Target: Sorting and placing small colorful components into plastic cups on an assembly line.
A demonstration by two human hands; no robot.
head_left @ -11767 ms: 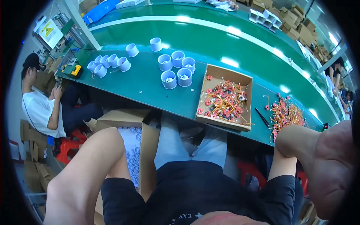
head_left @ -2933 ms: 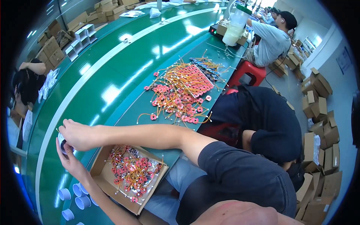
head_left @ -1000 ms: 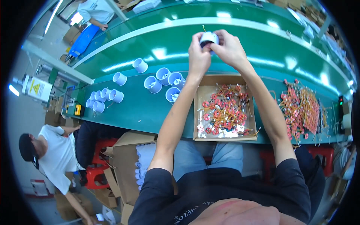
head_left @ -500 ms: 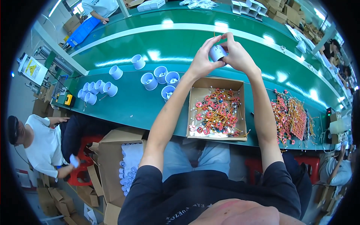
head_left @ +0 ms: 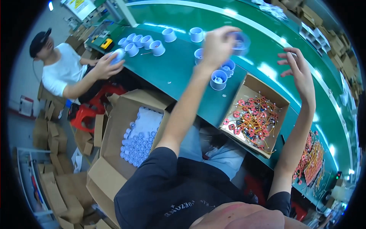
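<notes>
My left hand point(head_left: 219, 47), smeared by motion, grips a pale lavender plastic cup point(head_left: 240, 42) above the green table. Below and beside it stand several matching cups point(head_left: 218, 80), some with small fittings showing inside. My right hand point(head_left: 299, 72) is raised over the table with fingers apart and nothing in them. Between my forearms lies a shallow cardboard box point(head_left: 244, 142) holding a tangle of red round pieces with orange wires point(head_left: 255, 118). Near my right forearm is another heap of these wired pieces point(head_left: 314, 160).
At the left a seated co-worker in a white shirt point(head_left: 61, 70) holds up a similar cup point(head_left: 117, 56). More cups point(head_left: 146, 42) cluster at the table's left end. A large open carton point(head_left: 110, 141) of small lavender parts stands left of my legs, near a red stool point(head_left: 84, 116).
My right hand has let go of the cup, and my left hand carries it toward the standing cups. The view has turned left. The co-worker's hand has risen with a cup.
</notes>
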